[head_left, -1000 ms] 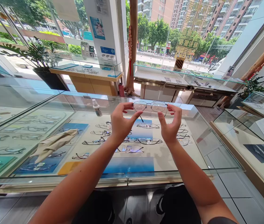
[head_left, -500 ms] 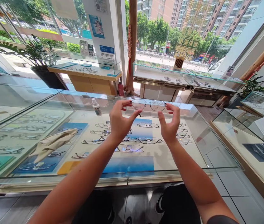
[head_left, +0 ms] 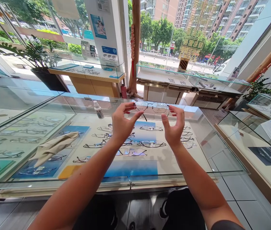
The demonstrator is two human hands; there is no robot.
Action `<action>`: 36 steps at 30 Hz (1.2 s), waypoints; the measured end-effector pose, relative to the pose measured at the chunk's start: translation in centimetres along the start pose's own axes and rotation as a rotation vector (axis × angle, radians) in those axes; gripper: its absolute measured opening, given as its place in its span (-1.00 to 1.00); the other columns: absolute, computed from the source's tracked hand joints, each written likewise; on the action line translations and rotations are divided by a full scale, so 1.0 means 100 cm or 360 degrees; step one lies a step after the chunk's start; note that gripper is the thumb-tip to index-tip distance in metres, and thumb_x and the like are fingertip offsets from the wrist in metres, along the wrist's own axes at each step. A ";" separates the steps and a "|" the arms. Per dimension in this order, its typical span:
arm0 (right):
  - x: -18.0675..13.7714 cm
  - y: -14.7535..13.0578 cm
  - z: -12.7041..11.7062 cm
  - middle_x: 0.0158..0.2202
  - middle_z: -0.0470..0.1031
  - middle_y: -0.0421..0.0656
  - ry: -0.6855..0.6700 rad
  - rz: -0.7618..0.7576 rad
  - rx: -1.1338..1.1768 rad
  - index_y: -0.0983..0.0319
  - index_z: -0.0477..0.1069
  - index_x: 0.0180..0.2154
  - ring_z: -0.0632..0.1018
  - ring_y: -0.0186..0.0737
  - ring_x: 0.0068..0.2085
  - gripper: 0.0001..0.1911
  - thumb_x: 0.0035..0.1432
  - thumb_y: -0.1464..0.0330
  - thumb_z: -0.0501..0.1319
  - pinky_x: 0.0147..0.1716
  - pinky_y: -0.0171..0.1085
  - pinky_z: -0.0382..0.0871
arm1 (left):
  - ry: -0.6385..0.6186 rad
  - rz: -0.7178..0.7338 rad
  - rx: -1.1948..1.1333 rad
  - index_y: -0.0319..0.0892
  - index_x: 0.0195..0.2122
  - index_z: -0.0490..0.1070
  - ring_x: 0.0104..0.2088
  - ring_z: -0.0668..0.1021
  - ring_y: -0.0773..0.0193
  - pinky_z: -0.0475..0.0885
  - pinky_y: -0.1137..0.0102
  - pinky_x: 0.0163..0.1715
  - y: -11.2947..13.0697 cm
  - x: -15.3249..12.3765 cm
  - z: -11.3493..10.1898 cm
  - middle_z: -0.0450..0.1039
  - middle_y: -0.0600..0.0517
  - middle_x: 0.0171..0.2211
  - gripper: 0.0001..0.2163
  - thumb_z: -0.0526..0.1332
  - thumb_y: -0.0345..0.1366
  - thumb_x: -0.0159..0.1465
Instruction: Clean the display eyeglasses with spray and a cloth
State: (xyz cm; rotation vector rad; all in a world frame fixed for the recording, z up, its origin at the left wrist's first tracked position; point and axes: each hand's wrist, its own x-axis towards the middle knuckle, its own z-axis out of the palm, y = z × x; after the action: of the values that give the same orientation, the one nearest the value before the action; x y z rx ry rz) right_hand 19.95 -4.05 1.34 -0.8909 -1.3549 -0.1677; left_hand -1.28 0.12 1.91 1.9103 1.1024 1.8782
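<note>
A pair of thin dark-rimmed eyeglasses (head_left: 151, 106) is held up above the glass counter, its lenses facing me and some print showing on them. My left hand (head_left: 123, 123) pinches the left end of the frame between thumb and fingers. At the right end, my right hand (head_left: 175, 126) has its thumb and bent fingers around the frame's edge. One dark temple arm hangs below the left lens. Under my hands, several other eyeglasses (head_left: 151, 128) lie in rows inside the display counter (head_left: 183, 179).
A small white spray bottle (head_left: 98, 110) stands on the counter, left of my hands. A beige cloth (head_left: 53, 147) lies on the glass farther left. More display cases (head_left: 164, 76) stand by the windows, and another showcase (head_left: 252, 137) is at the right.
The eyeglasses have shifted slightly left and tilted a little, with more of the left temple arm showing below the lens. Both hands stay nearly in place.
</note>
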 end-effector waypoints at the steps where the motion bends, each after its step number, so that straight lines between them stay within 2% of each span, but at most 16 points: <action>1: 0.000 0.000 0.000 0.05 0.60 -0.08 -0.0001 0.0000 0.0009 0.04 0.51 0.16 0.60 0.00 0.05 -0.66 0.43 0.14 0.35 0.02 0.06 0.54 | -0.0003 -0.0005 -0.0006 -0.13 0.09 0.58 -0.01 0.75 0.04 0.66 0.15 -0.03 0.000 0.000 0.000 0.72 -0.13 -0.02 -0.46 0.54 0.13 0.26; 5: 0.000 0.001 0.000 0.05 0.60 -0.08 -0.0047 0.0073 0.0030 0.05 0.50 0.16 0.61 -0.01 0.05 -0.65 0.43 0.11 0.34 0.02 0.06 0.53 | 0.0060 0.0052 0.0102 -0.12 0.07 0.57 -0.07 0.74 0.06 0.63 0.18 -0.11 0.000 0.000 -0.001 0.71 -0.11 -0.05 -0.46 0.53 0.16 0.26; 9: -0.002 0.004 0.002 0.04 0.62 -0.07 -0.0127 0.0226 0.0078 0.08 0.51 0.14 0.62 -0.01 0.05 -0.63 0.44 0.06 0.31 0.03 0.05 0.53 | 0.0174 0.0216 0.0272 -0.12 0.02 0.55 -0.15 0.71 0.10 0.57 0.21 -0.19 0.002 0.001 -0.002 0.68 -0.07 -0.11 -0.47 0.53 0.17 0.25; 14: -0.003 0.006 0.003 0.09 0.63 -0.04 -0.0143 0.0315 0.0075 0.09 0.49 0.13 0.63 0.00 0.07 -0.61 0.45 0.02 0.28 0.05 0.06 0.53 | 0.0253 0.0456 0.0350 -0.12 0.03 0.53 -0.14 0.67 0.09 0.53 0.22 -0.20 0.002 0.000 -0.002 0.64 -0.08 -0.13 -0.48 0.53 0.14 0.27; 17: -0.004 0.006 0.003 0.10 0.63 -0.03 -0.0150 0.0353 0.0086 0.10 0.49 0.12 0.63 0.00 0.07 -0.60 0.44 0.01 0.28 0.06 0.06 0.52 | 0.0266 0.0521 0.0377 -0.12 0.03 0.53 -0.14 0.65 0.09 0.53 0.22 -0.21 0.002 0.000 -0.002 0.63 -0.08 -0.14 -0.49 0.52 0.14 0.28; 21: -0.004 0.006 0.003 0.09 0.63 -0.04 -0.0143 0.0355 0.0094 0.10 0.49 0.12 0.63 -0.02 0.07 -0.60 0.44 0.01 0.29 0.05 0.04 0.53 | 0.0263 0.0493 0.0366 -0.11 0.03 0.53 -0.14 0.65 0.10 0.54 0.22 -0.20 0.002 0.000 -0.001 0.64 -0.07 -0.13 -0.49 0.52 0.15 0.27; 29: -0.002 0.003 0.001 0.11 0.58 -0.05 -0.0125 0.0124 0.0112 0.06 0.47 0.18 0.60 0.01 0.13 -0.62 0.43 0.09 0.30 0.06 0.06 0.55 | 0.0062 0.0154 0.0103 -0.10 0.12 0.53 0.03 0.70 0.03 0.62 0.17 -0.10 -0.007 0.004 -0.001 0.66 -0.14 0.02 -0.44 0.51 0.17 0.28; 32: -0.002 0.004 0.002 0.12 0.58 -0.04 -0.0129 0.0145 0.0111 0.05 0.46 0.19 0.60 0.03 0.15 -0.61 0.43 0.09 0.30 0.09 0.08 0.56 | 0.0073 0.0168 0.0134 -0.08 0.11 0.53 0.05 0.70 0.02 0.63 0.16 -0.09 -0.006 0.004 -0.001 0.66 -0.13 0.03 -0.44 0.50 0.18 0.28; 36: -0.003 0.006 0.003 0.15 0.58 -0.02 -0.0170 0.0225 0.0146 0.07 0.45 0.19 0.61 0.01 0.17 -0.60 0.44 0.07 0.30 0.11 0.07 0.58 | 0.0191 0.0332 0.0249 -0.08 0.08 0.53 -0.02 0.68 0.04 0.59 0.17 -0.13 -0.001 0.003 -0.001 0.66 -0.10 -0.04 -0.47 0.51 0.17 0.27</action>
State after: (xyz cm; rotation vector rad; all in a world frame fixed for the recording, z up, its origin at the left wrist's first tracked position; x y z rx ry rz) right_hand 20.01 -3.55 0.77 -0.9249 -1.3813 0.0512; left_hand -1.49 0.34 2.06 2.0939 1.1560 2.0978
